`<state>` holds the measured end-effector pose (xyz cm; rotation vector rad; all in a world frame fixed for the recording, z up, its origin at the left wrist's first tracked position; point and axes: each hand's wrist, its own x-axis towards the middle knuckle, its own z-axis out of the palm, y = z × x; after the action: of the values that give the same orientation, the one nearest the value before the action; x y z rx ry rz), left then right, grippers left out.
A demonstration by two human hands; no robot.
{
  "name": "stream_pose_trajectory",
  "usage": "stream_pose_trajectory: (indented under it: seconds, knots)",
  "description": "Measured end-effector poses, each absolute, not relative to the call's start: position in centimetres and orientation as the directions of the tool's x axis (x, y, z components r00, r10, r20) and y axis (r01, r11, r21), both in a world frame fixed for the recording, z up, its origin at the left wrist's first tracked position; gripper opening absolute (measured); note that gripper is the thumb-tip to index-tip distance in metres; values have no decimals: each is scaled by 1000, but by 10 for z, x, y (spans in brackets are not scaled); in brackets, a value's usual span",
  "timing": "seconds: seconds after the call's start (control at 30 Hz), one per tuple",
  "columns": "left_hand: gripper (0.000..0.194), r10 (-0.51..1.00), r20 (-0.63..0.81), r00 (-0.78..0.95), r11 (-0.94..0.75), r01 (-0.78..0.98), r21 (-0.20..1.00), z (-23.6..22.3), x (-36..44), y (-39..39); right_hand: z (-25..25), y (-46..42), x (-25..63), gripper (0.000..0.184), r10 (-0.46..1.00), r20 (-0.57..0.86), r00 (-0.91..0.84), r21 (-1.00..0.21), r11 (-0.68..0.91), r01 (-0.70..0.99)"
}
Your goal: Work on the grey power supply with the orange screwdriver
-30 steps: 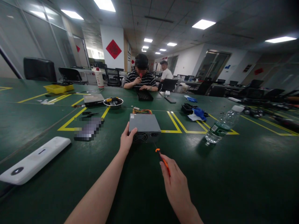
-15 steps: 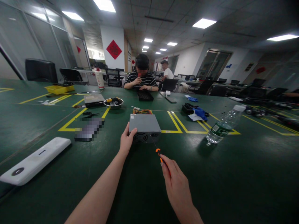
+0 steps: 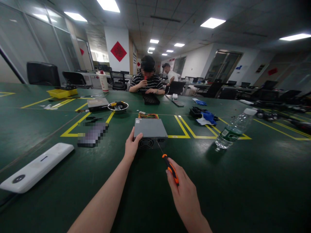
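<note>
One grey box point(image 3: 151, 127) sits on one green table point(image 3: 136, 207), with one fan grille point(image 3: 146, 143) in its front; one left hand point(image 3: 132, 144) is partly curled around the box's left front corner, thumb on top; one right hand point(image 3: 181, 183), in front of the box and slightly right, is closed around the handle of one screwdriver point(image 3: 173, 171), its tip at the box's front, though I cannot tell whether it touches; one bundle of wires point(image 3: 148, 115) lies behind the box; left of the box are one long white device point(image 3: 36, 168) and, farther back, one bowl point(image 3: 118, 110) and one yellow tray point(image 3: 62, 94); right of the box stands one bottle point(image 3: 233, 131); beyond the box sit two people.
</note>
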<state>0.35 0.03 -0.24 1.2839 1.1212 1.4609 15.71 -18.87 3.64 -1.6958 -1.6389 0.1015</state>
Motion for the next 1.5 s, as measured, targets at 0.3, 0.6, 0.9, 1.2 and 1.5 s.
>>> stream_pose_trajectory:
  seconds: [0.3,0.6,0.9,1.2,1.5]
  knots:
    - [69,974,199,-105,-205,-54,977,1,4,0,39,-190,155,33,861,462,212,-589,119,800]
    - [66,975,187,-115,-198,-88,976,1,5,-1,42,-193,177,33,771,484,414,-639,-12,769]
    - [71,980,171,-99,-183,-119,976,4,5,-3,39,-191,177,38,817,420,394,-663,-20,748]
    - [72,982,159,-100,-170,-118,978,2,5,-1,37,-190,178,35,811,423,405,-667,-24,745]
    - [69,975,195,-108,-206,-101,973,1,5,0,35,-188,170,26,769,525,364,-605,36,795]
